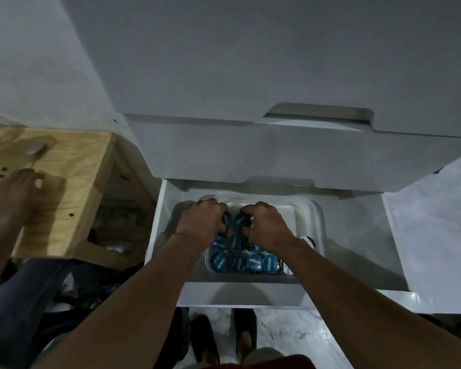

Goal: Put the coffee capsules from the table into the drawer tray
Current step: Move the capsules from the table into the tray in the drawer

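Note:
Both my hands reach into the clear plastic tray (314, 211) that sits in the open white drawer (357, 235). My left hand (201, 218) curls round a blue capsule (226, 219) at the tray's back left. My right hand (265, 226) grips another blue capsule (242, 221) right beside it. Several blue-lidded capsules (254, 262) stand in rows in the tray's near part, under my forearms. Two white-lidded capsules (308, 241) sit at the tray's right side, partly hidden by my right arm.
A wooden table (72, 166) stands to the left of the drawer unit. Another person's hand (16, 193) rests on it. The closed drawer fronts (277, 153) rise above the open drawer. My feet (224, 339) stand on the marble floor below.

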Tool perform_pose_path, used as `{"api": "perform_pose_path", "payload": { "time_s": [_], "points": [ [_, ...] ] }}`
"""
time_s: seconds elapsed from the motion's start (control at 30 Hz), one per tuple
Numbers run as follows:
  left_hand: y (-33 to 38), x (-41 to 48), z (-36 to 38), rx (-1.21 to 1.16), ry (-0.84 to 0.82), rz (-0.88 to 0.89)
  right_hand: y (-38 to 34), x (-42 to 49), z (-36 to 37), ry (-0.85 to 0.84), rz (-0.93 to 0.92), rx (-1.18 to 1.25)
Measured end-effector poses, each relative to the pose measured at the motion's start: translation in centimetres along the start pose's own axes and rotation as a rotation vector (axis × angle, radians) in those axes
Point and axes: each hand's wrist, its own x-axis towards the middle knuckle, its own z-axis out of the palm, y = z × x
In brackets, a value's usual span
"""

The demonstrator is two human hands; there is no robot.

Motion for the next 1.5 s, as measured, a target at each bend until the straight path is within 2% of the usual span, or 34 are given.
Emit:
{"api": "perform_pose_path", "payload": {
  "time_s": [0.47,0.77,1.5],
  "points": [
    [-0.6,0.1,-0.2,-0.143,-0.071,0.026,0.1,-0.1,-0.1,-0.026,0.004,0.001],
    [-0.7,-0.1,-0.4,-0.076,-0.078,0.008,0.1,-0.1,-0.3,-0.069,-0.006,-0.035],
    [-0.4,-0.9,-0.9,0.038,-0.067,0.046,0.3,0.2,0.2,-0.033,-0.046,-0.056]
  ]
}}
